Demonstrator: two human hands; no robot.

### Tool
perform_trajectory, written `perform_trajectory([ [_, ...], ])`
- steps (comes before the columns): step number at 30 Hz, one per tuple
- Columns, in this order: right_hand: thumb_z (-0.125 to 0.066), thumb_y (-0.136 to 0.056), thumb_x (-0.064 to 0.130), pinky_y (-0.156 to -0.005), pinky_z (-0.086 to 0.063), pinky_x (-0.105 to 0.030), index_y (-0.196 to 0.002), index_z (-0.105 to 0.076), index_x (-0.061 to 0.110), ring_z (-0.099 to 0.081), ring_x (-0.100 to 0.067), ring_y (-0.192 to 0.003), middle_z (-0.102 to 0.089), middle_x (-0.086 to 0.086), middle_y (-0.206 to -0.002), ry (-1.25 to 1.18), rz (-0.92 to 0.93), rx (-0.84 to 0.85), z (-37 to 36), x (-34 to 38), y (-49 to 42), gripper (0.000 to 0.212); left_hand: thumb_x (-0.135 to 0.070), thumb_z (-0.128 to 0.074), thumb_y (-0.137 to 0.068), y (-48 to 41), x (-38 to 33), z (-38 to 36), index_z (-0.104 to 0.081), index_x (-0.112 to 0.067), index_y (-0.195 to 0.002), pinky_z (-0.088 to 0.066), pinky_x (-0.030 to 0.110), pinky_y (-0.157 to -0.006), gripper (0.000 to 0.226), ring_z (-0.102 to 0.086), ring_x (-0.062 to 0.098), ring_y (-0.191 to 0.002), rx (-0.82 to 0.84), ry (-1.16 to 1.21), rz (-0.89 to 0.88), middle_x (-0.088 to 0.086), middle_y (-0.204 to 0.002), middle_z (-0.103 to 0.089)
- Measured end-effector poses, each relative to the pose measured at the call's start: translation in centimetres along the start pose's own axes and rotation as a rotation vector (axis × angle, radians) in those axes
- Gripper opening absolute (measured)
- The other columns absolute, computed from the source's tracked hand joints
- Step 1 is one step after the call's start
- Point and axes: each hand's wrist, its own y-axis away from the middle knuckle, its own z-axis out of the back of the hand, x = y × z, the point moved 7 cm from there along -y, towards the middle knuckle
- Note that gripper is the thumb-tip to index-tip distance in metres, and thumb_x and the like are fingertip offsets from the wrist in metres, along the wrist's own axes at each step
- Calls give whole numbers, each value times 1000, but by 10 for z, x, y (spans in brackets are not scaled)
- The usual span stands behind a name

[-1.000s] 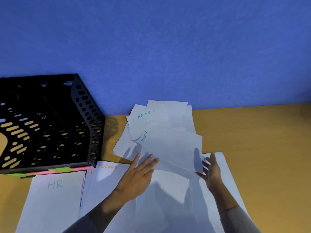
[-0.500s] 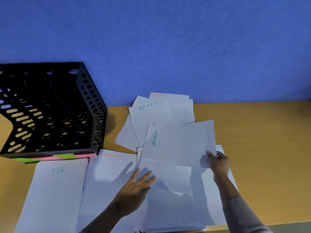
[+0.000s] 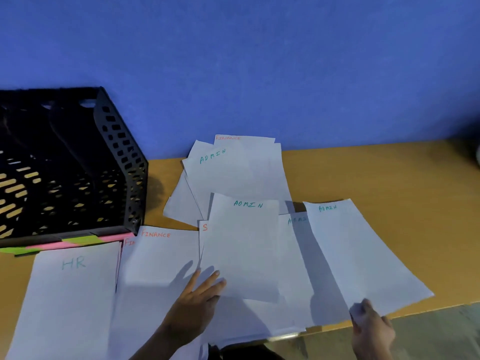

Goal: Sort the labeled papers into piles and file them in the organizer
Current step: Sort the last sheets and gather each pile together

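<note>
Right hand [image 3: 372, 324] pinches the near corner of a white ADMIN-labelled paper sheet [image 3: 363, 255]; left hand [image 3: 193, 307] lies flat, fingers spread, on the centre white paper pile [image 3: 241, 250].

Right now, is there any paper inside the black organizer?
No, the black organizer looks empty, with only the table showing through its slots, while the HR sheet and the others lie on the table.

Dim, bluish light; soft shadows fall leftward; edges bend, right corner perhaps blurred.
</note>
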Motion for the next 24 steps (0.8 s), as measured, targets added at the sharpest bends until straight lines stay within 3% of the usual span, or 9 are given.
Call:
perform_trajectory([
  [3, -54, -95, -3, -33, -39, -7, -85, -59, 3, -54, 4, -34, -53, 17, -34, -89, -108, 51, 6, -29, 5, 12, -22, -29, -97, 5, 2, 3, -76, -21, -100, -30, 47, -112, 46, -52, 17, -129, -62, 51, 21, -9, -129, -63],
  [5, -60, -91, -5, -30, -45, -16, -78, -58, 0, -53, -3, -27, -55, 9, -32, -30, -107, -71, 15, -41, 10, 13, -21, -37, -94, 7, 5, 5, -75, -19, -98, -30, 44, -111, 38, -51, 19, -130, -107, 71, 30, -7, -131, -62],
  [7, -62, -88, -6, -32, -49, -23, -93, -61, -8, -55, -9, -28, -58, 4, -35, -10, -153, -87, 12, -52, 18, 5, -21, -39, -95, 9, 8, 6, -75, -18, -94, -32, 45, -110, 36, -50, 20, -131, -136, 77, 35, -6, -132, -61],
  [10, -62, -87, -8, -38, -51, -23, -116, -57, -15, -61, -20, -42, -72, -9, -64, 53, -157, -91, 17, -63, 13, 29, -19, -47, -91, 11, 13, 7, -74, -17, -96, -33, 45, -109, 28, -49, 20, -131, -149, 77, 40, -6, -133, -60],
  [13, -65, -86, -7, -43, -51, -17, -120, -56, -15, -62, -19, -54, -65, -20, -89, 127, -164, -95, 20, -71, 11, 36, -20, -50, -89, 14, 16, 4, -73, -17, -103, -32, 44, -110, 28, -49, 20, -132, -137, 87, 44, -7, -134, -59],
  [16, -69, -84, -4, -51, -54, -17, -118, -58, -15, -62, -33, -79, -64, -27, -109, 214, -114, -73, 12, -75, 10, 36, -21, -49, -90, 14, 15, 3, -72, -17, -109, -32, 43, -110, 30, -49, 18, -132, -113, 100, 44, -7, -135, -58],
  [18, -72, -83, -1, -68, -57, -28, -114, -61, -13, -64, -34, -92, -66, -26, -108, 289, -86, -39, 2, -74, 11, 35, -22, -52, -89, 11, 11, 4, -71, -18, -112, -32, 42, -111, 30, -49, 16, -131, -104, 117, 40, -8, -136, -57],
  [19, -73, -82, 0, -74, -51, -32, -111, -63, -12, -64, -32, -92, -67, -23, -103, 328, -68, -15, -3, -74, 10, 33, -23, -54, -89, 10, 9, 5, -70, -18, -115, -31, 41, -111, 31, -48, 14, -132, -97, 134, 40, -9, -137, -56],
  [24, -75, -82, 8, -77, -55, -43, -97, -62, -9, -66, -36, -85, -68, -24, -92, 466, -105, 186, -29, -83, 9, 26, -35, -28, -99, -9, -4, 16, -59, -23, -131, -21, 29, -114, 46, -47, 6, -132, 22, 200, 75, -14, -141, -52],
])
